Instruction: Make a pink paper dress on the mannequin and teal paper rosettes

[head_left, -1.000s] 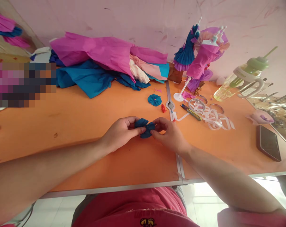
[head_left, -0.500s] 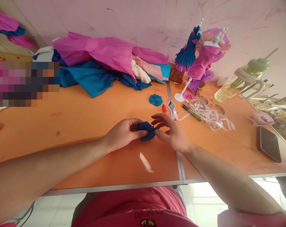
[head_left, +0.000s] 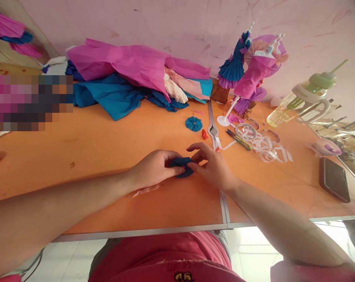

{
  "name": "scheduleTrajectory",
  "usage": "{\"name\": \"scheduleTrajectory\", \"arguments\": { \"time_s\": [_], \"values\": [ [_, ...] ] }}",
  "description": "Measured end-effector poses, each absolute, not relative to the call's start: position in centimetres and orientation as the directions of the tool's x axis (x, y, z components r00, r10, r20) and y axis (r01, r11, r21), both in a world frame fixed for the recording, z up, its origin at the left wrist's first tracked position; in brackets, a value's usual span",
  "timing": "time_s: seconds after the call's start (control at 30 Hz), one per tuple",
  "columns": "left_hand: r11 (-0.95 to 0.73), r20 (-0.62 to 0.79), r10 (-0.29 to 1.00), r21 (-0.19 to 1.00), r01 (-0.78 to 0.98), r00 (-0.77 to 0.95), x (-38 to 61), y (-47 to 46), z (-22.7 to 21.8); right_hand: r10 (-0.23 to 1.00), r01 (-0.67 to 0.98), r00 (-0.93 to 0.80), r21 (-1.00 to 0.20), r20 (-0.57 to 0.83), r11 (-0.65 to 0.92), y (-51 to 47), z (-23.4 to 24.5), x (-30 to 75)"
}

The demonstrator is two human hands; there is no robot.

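Note:
My left hand [head_left: 154, 168] and my right hand [head_left: 208, 164] meet over a small dark blue folded paper piece [head_left: 182, 165] near the middle of the orange table [head_left: 92, 149]. Both hands pinch it with thumb and fingers and press it down on the table. A thin white strip of paper [head_left: 146, 190] lies on the table just under my left wrist. A finished blue paper rosette [head_left: 193, 123] lies further back, with a small red scrap [head_left: 204, 134] beside it.
A heap of pink and blue crepe paper [head_left: 136, 78] fills the back. Paper-dressed doll stands [head_left: 250, 70] rise at the back right, with white tape loops [head_left: 259, 141], a pen [head_left: 238, 139], a green-lidded bottle [head_left: 303, 98] and a phone [head_left: 333, 179] to the right.
A white strip dropped from between my hands and landed under my left wrist. My right fingers, spread half a second ago, have closed on the blue piece, now pressed lower on the table.

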State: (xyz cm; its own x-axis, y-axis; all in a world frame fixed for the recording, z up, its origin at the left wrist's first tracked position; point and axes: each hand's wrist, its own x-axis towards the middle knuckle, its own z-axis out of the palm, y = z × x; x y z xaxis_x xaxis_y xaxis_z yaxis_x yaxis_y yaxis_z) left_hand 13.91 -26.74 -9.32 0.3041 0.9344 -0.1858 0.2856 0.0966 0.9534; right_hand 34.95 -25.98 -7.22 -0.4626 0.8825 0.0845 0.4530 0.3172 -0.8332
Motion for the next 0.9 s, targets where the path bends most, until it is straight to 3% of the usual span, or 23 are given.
{"name": "scheduleTrajectory", "arguments": {
  "time_s": [0.13, 0.27, 0.33, 0.4, 0.47, 0.57, 0.67, 0.9],
  "values": [
    [-0.005, -0.111, 0.936, 0.945, 0.327, 0.333, 13.5, -26.6, -9.4, 0.922, 0.501, -0.379, -0.822, 0.075, 0.272, -25.2, -7.6, 35.2],
    [-0.135, -0.045, 0.954, 0.817, 0.561, 0.295, 12.6, -26.2, -9.3, 0.937, 0.678, -0.35, -0.687, 0.011, 0.261, -24.5, -7.9, 35.6],
    [-0.252, 0.07, 0.955, 0.705, 0.663, 0.289, 12.4, -26.1, -9.3, 0.932, 0.754, -0.361, -0.583, 0.017, 0.303, -24.5, -8.1, 35.8],
    [-0.429, 0.23, 0.903, 0.551, 0.716, 0.364, 12.3, -26.1, -9.3, 0.928, 0.793, -0.358, -0.489, 0.107, 0.362, -24.6, -8.1, 36.0],
    [-0.631, 0.345, 0.775, 0.377, 0.678, 0.529, 12.4, -26.3, -9.2, 0.887, 0.783, -0.399, -0.419, 0.231, 0.461, -24.8, -7.8, 36.2],
    [-0.822, 0.391, 0.563, 0.18, 0.54, 0.728, 12.6, -26.6, -9.1, 0.709, 0.624, -0.647, -0.341, 0.28, 0.703, -24.8, -7.4, 36.8],
    [-0.864, 0.386, 0.491, 0.103, 0.492, 0.781, 12.8, -26.8, -9.4, 0.545, 0.488, -0.81, -0.266, 0.217, 0.831, -24.7, -7.5, 37.0],
    [-0.847, 0.378, 0.497, 0.019, 0.531, 0.781, 12.9, -26.7, -9.5, 0.576, 0.549, -0.804, -0.184, 0.15, 0.815, -24.9, -8.2, 36.3]
  ]
}}
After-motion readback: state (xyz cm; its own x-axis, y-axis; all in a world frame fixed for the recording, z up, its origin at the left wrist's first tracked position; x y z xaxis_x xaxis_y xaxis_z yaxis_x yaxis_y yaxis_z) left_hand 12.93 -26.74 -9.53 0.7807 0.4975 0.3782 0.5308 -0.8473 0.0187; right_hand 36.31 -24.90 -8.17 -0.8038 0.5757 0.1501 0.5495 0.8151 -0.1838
